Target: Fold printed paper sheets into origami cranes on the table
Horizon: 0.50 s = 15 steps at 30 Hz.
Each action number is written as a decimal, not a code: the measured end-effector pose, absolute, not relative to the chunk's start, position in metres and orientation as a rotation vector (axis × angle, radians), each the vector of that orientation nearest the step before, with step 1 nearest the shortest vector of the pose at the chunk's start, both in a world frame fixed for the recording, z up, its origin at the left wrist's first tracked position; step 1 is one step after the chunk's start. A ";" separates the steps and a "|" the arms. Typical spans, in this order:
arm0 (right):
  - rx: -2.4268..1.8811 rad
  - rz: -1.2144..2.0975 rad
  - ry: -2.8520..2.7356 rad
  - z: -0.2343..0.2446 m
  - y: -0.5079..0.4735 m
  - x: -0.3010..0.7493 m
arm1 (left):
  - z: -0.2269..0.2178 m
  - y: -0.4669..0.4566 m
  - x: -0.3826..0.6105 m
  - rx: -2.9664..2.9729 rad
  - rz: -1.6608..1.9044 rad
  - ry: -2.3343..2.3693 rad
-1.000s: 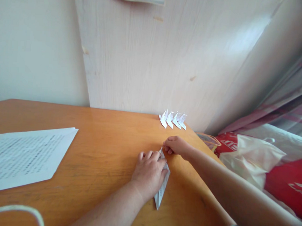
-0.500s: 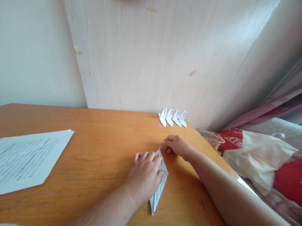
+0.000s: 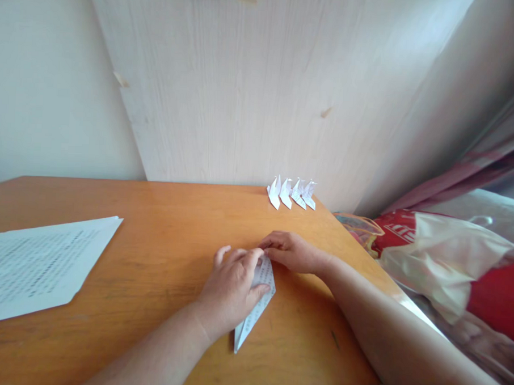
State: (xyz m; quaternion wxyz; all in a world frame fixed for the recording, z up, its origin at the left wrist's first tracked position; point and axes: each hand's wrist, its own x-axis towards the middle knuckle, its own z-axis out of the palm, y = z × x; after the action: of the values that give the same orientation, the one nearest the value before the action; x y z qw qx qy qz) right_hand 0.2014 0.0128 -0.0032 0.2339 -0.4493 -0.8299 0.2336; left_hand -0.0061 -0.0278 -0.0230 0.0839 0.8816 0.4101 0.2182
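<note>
A narrow, kite-shaped piece of folded printed paper lies slanted on the wooden table, its near point toward me. My left hand rests over its left side, with the thumb pressed on the print and the fingers bent round its far part. The little finger sticks up off the paper. At the far tip, my right hand has its fingers closed together, meeting the left fingertips. The tip itself is hidden between the two hands.
Several folded paper birds stand in a row at the table's back right. Printed sheets lie at the left on the table. Beyond the right edge are a pale plastic bag and red packaging. A pale board rises behind.
My right hand has moved left onto the paper's far tip. The paper has turned, its near point swinging left. My left hand has shifted slightly and its little finger has lifted.
</note>
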 end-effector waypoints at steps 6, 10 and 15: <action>-1.246 0.580 -2.472 0.009 0.007 0.204 | -0.007 -0.023 -0.021 2.695 0.560 1.176; -1.368 0.513 -2.471 0.013 -0.001 0.204 | 0.003 -0.023 -0.030 2.780 0.432 1.161; -1.498 0.492 -2.452 0.020 -0.025 0.202 | 0.007 -0.024 -0.036 2.806 0.359 1.143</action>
State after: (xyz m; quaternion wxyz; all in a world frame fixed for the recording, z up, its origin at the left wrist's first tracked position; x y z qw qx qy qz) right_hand 0.2023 -0.0247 0.0199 0.1129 -0.5107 -0.8357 0.1676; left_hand -0.0357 -0.0244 0.0070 0.0451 0.9188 0.3742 0.1176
